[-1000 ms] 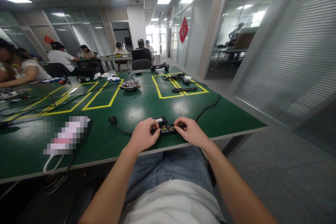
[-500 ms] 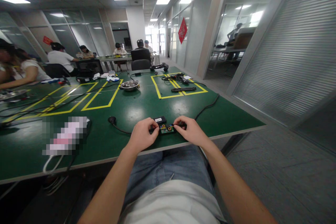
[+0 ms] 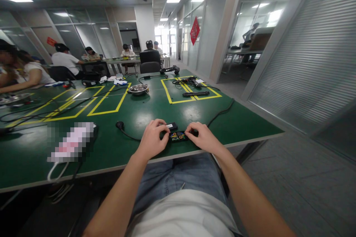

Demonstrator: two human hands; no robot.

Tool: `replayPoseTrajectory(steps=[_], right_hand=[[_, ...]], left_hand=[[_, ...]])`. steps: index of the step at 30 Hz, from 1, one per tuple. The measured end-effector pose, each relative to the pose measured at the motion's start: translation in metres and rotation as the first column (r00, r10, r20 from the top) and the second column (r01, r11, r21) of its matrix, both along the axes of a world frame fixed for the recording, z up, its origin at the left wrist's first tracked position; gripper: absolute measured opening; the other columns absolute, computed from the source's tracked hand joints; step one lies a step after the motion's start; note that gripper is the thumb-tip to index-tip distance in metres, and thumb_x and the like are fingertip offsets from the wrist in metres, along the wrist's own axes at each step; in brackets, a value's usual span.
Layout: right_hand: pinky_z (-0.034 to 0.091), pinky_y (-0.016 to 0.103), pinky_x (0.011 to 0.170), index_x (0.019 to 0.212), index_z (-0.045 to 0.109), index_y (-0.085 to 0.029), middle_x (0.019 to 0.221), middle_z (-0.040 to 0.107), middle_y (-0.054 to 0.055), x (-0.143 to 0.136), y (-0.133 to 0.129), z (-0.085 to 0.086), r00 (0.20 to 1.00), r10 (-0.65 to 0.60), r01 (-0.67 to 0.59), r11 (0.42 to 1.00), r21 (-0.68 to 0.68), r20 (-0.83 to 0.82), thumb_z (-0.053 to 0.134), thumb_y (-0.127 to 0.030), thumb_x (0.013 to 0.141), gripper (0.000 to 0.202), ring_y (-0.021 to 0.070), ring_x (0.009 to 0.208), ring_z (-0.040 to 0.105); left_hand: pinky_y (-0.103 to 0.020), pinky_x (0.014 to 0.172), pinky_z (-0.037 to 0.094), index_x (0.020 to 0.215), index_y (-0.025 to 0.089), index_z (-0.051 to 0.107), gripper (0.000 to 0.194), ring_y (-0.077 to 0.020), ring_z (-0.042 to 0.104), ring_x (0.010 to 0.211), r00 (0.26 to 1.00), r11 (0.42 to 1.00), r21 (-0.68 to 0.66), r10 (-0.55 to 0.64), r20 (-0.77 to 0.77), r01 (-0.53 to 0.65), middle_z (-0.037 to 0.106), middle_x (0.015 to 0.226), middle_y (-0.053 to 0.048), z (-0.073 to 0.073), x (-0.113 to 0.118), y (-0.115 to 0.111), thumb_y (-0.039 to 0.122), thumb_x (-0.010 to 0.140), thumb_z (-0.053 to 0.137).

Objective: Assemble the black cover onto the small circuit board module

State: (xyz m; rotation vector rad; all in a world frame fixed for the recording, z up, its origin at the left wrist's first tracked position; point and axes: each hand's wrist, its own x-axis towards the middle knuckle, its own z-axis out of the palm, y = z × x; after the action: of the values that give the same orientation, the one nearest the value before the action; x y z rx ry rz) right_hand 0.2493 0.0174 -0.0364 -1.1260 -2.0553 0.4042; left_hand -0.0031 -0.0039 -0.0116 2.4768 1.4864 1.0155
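Note:
A small open black case with a circuit board [image 3: 178, 136] lies near the front edge of the green table. My left hand [image 3: 154, 137] is at its left end, thumb and fingers closed on something I cannot make out. At the right end, my right hand [image 3: 200, 136] pinches the case's end or the cable there; which one is hidden. Just behind the board lies a black cover with a label [image 3: 171, 126]. A black plug [image 3: 119, 125] on a cable lies to the left, and another black cable [image 3: 221, 112] runs off to the right.
A metal bowl [image 3: 138, 89] stands farther back. Black tools and cables [image 3: 191, 81] and a dark bar [image 3: 196, 94] lie by yellow tape at the back right. A blurred pink item [image 3: 72, 142] lies left. Several people sit beyond.
The fingers of my left hand have lifted and shifted slightly. The black cover behind the board looks turned a little. The view has moved slightly.

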Motion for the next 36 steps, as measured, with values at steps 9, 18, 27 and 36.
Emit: replayPoseTrajectory(steps=[9, 18, 27, 36], right_hand=[[0.047, 0.036, 0.085, 0.08, 0.076, -0.024, 0.086, 0.079, 0.003, 0.0, 0.0, 0.003, 0.999, 0.01, -0.012, 0.997, -0.07, -0.036, 0.07, -0.019, 0.093, 0.014, 0.0234, 0.086, 0.07], [0.054, 0.03, 0.079, 0.109, 0.074, -0.022, 0.09, 0.079, 0.002, 0.0, 0.005, -0.005, 0.974, -0.017, -0.015, 0.99, -0.142, -0.224, 0.054, -0.01, 0.084, 0.034, 0.0198, 0.084, 0.073], [0.054, 0.034, 0.087, 0.1, 0.075, -0.023, 0.09, 0.078, 0.002, 0.0, 0.001, -0.002, 0.993, 0.001, -0.014, 0.994, -0.107, -0.115, 0.062, -0.014, 0.079, 0.026, 0.0212, 0.086, 0.072], [0.055, 0.037, 0.088, 0.104, 0.079, -0.022, 0.093, 0.08, 0.005, 0.0, 0.0, -0.001, 0.996, 0.006, -0.015, 0.994, -0.104, -0.09, 0.062, -0.015, 0.085, 0.026, 0.0229, 0.088, 0.073]], left_hand=[[-0.052, 0.106, 0.056, 0.118, 0.025, 0.085, 0.024, -0.0351, 0.073, 0.117, 0.972, 0.957, -0.175, 0.234, -0.015, -0.233, 0.084, 0.12, -0.01, -0.007, 0.005, 0.018, 0.024, 0.096, 0.076], [-0.043, 0.099, 0.057, 0.122, 0.026, 0.083, 0.024, -0.0272, 0.069, 0.109, 0.982, 0.982, -0.024, -0.185, 0.03, 0.186, 0.081, 0.117, -0.008, -0.001, 0.002, 0.0, 0.027, 0.099, 0.075], [-0.043, 0.097, 0.057, 0.121, 0.025, 0.083, 0.026, -0.0277, 0.068, 0.107, 0.978, 0.975, -0.084, -0.209, -0.012, 0.207, 0.079, 0.113, -0.008, -0.001, 0.003, 0.0, 0.025, 0.095, 0.079], [-0.043, 0.097, 0.056, 0.117, 0.024, 0.082, 0.022, -0.0277, 0.069, 0.106, 0.987, 0.98, -0.12, -0.161, -0.003, 0.159, 0.077, 0.107, -0.008, 0.003, 0.005, -0.006, 0.026, 0.097, 0.075]])
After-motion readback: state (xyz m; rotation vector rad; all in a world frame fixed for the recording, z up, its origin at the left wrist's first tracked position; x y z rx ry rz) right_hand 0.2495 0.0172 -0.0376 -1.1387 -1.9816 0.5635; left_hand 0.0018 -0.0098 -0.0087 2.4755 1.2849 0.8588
